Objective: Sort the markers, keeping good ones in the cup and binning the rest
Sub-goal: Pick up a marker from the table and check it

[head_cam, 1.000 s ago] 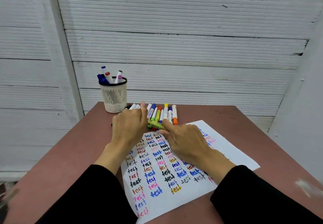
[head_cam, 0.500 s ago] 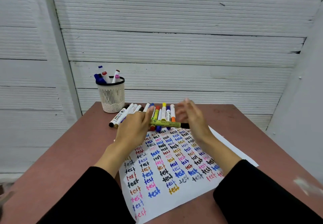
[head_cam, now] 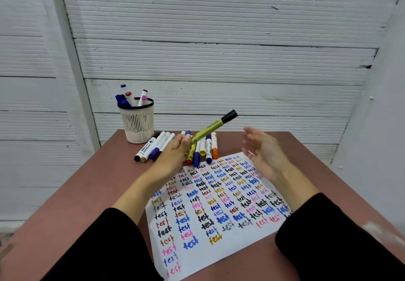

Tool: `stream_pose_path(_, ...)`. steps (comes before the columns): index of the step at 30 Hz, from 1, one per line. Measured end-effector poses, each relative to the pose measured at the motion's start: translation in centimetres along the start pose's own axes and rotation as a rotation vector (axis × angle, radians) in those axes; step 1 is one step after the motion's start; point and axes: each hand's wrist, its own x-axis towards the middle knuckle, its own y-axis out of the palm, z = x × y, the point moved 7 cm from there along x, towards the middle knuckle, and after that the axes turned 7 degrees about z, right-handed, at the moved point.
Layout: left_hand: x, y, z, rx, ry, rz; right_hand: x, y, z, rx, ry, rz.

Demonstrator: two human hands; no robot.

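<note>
The counter (head_cam: 92, 184) carries a test sheet (head_cam: 219, 226), a cup (head_cam: 137, 125) and a row of markers (head_cam: 206, 149). The left hand (head_cam: 175, 152) pinches a yellow marker (head_cam: 211, 128) by its low end, black cap up – light, stiff, slick; grip mid-barrel. The right hand (head_cam: 263, 149) hovers with fingers loose, empty.

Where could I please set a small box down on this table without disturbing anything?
The bare tabletop left of the test sheet and in front of the cup is free, as is the far right corner beyond the right hand. Between them, loose markers crowd the table.
</note>
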Motion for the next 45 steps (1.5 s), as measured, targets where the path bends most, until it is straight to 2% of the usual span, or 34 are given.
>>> stream_pose_path(3, -0.1, 0.0, -0.1, 0.027, 0.032, -0.043, -0.7, 1.7, -0.8, -0.153, 0.054, 0.119)
stream_pose_path(6, -0.4, 0.7, -0.3, 0.128, 0.059, -0.013, -1.6, 3.4, -0.9, -0.15, 0.043, 0.194)
stream_pose_path(12, -0.8, 1.2, -1.2, 0.125, 0.13, 0.028, -1.1, 3.2, -1.1, -0.061, 0.031, 0.177)
stream_pose_path(17, -0.8, 0.3, -0.8, 0.128, 0.113, -0.052, -0.6, 2.3, -0.2, 0.138, -0.001, 0.163)
stream_pose_path(19, -0.6, 0.0, -0.7, 0.098, 0.124, -0.07, -0.6, 1.7, 0.5, -0.008, -0.055, 0.087)
stream_pose_path(20, -0.6, -0.1, -0.6, 0.093, 0.135, -0.075, -0.7, 1.6, 1.0, -0.177, -0.108, 0.053)
stream_pose_path(25, -0.7, 0.4, -0.8, 0.107, 0.218, -0.037, -2.7, 5.1, 1.8, -1.456, -0.651, 0.187)
stream_pose_path(27, -0.6, 0.6, -0.7, 0.094, 0.22, 0.008, -3.3, 6.0, 1.0, -1.685, -0.769, 0.18)
stream_pose_path(36, -0.2, 0.9, -0.5, 0.205, 0.218, 0.046, -4.5, 6.8, 1.3, -1.697, -1.015, 0.169)
stream_pose_path(38, -0.3, 1.3, -0.7, 0.309, 0.224, 0.073, -4.2, 6.8, 1.2, -1.734, -0.965, 0.171)
stream_pose_path(41, -0.3, 1.4, -0.7, 0.494, 0.228, 0.067, -3.6, 6.4, 1.1, -1.749, -0.777, 0.2)
stream_pose_path(43, -0.4, 0.7, -0.7, 0.509, 0.226, 0.003, -3.0, 5.4, 1.5, -1.722, -0.674, 0.198)
stream_pose_path(45, -0.4, -0.2, -0.6, 0.446, 0.226, -0.083, -2.5, 3.8, 2.5, -1.584, -0.61, 0.16)
